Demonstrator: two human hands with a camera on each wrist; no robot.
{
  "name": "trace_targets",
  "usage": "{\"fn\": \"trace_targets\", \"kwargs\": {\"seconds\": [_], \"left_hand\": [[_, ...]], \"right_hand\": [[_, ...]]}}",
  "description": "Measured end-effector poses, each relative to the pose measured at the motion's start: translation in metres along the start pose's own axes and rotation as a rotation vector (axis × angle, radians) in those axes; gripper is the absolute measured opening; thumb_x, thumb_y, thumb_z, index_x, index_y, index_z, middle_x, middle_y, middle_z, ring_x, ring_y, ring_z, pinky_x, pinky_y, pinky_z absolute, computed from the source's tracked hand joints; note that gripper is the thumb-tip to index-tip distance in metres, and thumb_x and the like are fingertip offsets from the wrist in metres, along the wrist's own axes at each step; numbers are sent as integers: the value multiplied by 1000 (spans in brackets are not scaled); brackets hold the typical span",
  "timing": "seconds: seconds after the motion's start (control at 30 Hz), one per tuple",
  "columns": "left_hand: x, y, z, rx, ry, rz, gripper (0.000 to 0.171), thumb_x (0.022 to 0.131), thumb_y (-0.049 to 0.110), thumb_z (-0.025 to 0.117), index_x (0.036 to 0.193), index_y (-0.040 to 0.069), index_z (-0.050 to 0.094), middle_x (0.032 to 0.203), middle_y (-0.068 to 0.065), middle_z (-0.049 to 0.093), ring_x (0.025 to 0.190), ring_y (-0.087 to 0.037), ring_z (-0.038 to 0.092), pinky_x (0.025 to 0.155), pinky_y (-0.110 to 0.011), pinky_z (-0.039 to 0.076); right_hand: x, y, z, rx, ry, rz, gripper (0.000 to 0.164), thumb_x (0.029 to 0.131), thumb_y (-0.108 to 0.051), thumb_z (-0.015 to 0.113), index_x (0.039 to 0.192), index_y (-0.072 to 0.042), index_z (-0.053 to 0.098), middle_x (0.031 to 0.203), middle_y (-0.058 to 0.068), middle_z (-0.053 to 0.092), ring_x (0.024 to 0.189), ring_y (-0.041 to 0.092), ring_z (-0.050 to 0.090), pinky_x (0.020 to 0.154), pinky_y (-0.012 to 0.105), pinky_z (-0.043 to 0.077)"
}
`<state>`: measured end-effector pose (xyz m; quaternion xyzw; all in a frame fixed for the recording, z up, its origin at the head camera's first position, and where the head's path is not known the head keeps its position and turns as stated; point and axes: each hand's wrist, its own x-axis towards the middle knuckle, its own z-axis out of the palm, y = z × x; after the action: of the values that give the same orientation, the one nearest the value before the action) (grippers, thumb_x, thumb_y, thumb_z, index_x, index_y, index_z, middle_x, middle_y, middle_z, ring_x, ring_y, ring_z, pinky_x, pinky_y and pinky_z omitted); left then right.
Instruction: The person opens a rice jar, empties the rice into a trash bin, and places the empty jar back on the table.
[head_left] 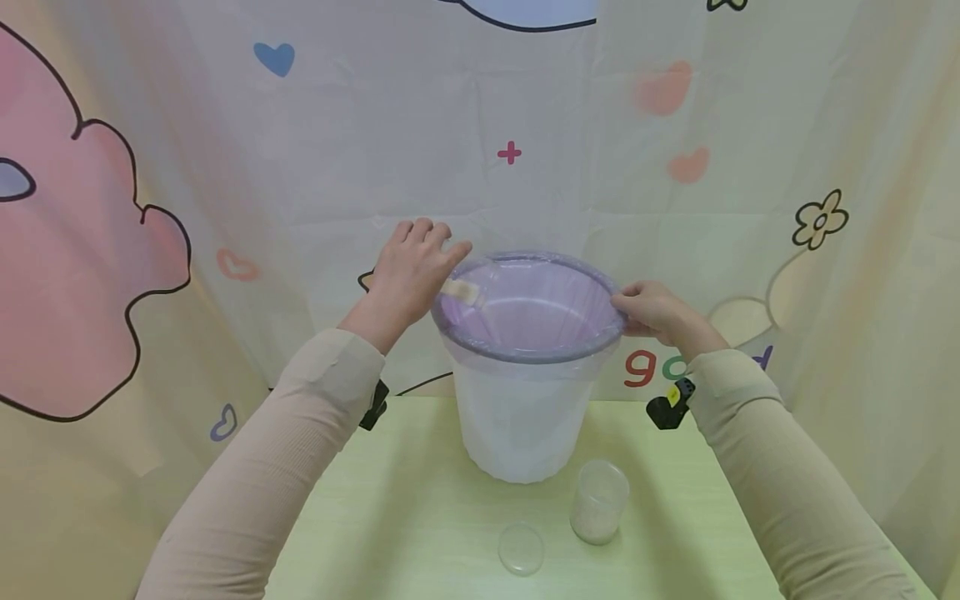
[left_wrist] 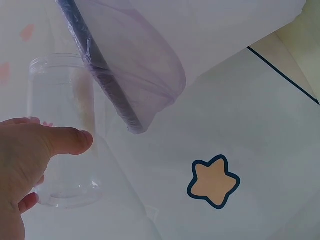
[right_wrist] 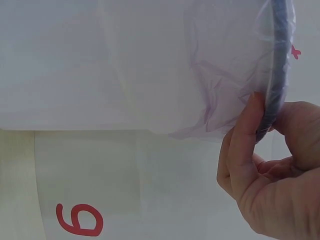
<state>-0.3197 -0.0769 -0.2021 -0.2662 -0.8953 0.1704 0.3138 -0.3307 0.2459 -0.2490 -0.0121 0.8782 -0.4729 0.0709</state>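
"Two things held?"

"Yes: left hand [head_left: 412, 271] curled round a clear jar [left_wrist: 65, 175] at the mouth of a bucket [head_left: 521, 417], right hand [head_left: 656, 312] pinching bag [right_wrist: 230, 75] and rim [right_wrist: 281, 55]."

"Easy to handle?"

"Jar's probably light, stiff, slippery: hold its middle. Bucket, upright on the worktop [head_left: 375, 517], likely light too; thin bag could tear."

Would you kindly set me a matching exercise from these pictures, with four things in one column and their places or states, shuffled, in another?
Things:
1. Translucent purple plastic liner
2. Round clear lid
3. Bare left hand
4. Bare right hand

Places or states:
A. Holds a clear cylindrical jar
B. Pinches the grey rim of the white bin
C. Lies on the pale yellow-green tabletop
D. Draped over the bin's rim

Pairs: 1-D, 2-C, 3-A, 4-B
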Motion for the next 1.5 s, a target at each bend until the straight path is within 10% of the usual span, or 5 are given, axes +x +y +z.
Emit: {"fn": "trace_targets", "kwargs": {"seconds": [1.5], "left_hand": [[1, 4, -3, 95, -14, 85, 58, 77, 3, 68, 128, 22, 48, 123, -10, 49, 115, -29, 42, 99, -39, 34]], "right_hand": [[1, 0, 0, -19, 8, -8, 46, 93, -18, 42, 127, 13, 36, 100, 13, 51, 73, 9, 57, 78, 25, 53]]}}
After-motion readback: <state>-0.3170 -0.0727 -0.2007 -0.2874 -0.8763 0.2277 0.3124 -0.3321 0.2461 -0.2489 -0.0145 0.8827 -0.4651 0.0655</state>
